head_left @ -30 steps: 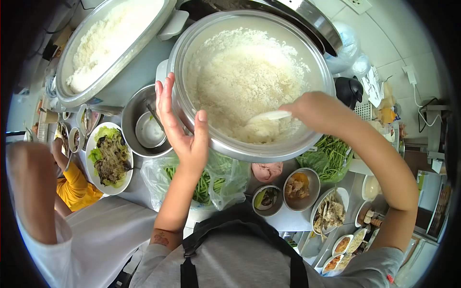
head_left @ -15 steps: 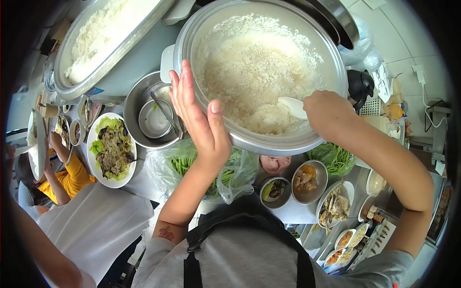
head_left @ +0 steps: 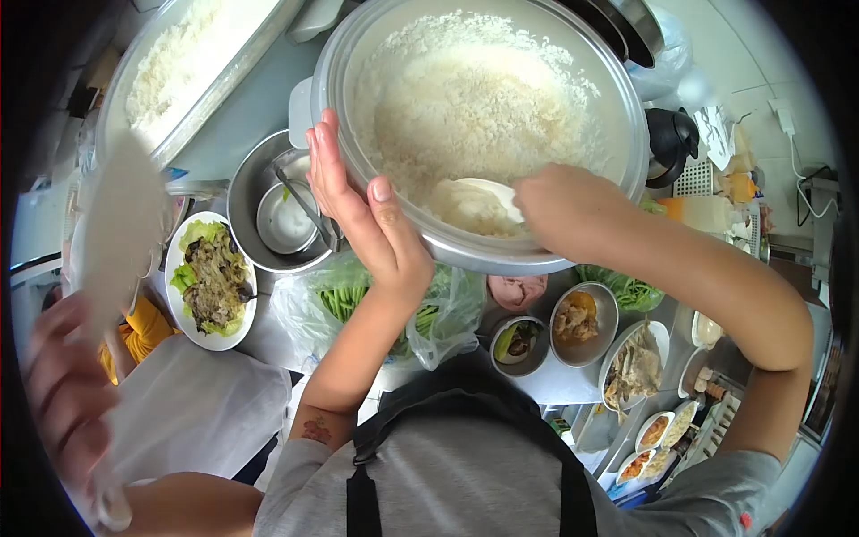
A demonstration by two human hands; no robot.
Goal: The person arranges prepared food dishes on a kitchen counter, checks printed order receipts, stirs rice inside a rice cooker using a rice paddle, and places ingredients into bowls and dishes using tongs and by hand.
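A big round pot [head_left: 327, 98] of white rice [head_left: 474, 107] stands in front of me, tilted in the view. My left hand [head_left: 367, 210] is spread with its palm and fingers against the pot's left side, holding nothing. Inside the pot's near right part, my right hand [head_left: 564, 210] is closed round the handle of a white rice paddle [head_left: 490, 190], whose blade is in the rice. Below the pot lie a plastic bag of green beans [head_left: 344, 300] and a piece of pink cloth or similar item [head_left: 517, 291].
At the left, a co-worker's blurred hand [head_left: 72, 385] holds a pale paddle-shaped thing [head_left: 116, 233]. Around are a second rice container [head_left: 228, 80], a steel bowl [head_left: 246, 192], a plate of food on lettuce [head_left: 213, 286], small bowls [head_left: 583, 324], a fish dish [head_left: 637, 362] and a black jug [head_left: 669, 143].
My right hand and the paddle have shifted left through the rice. My left hand stays against the pot. The co-worker's hand has come up at the left with the pale thing.
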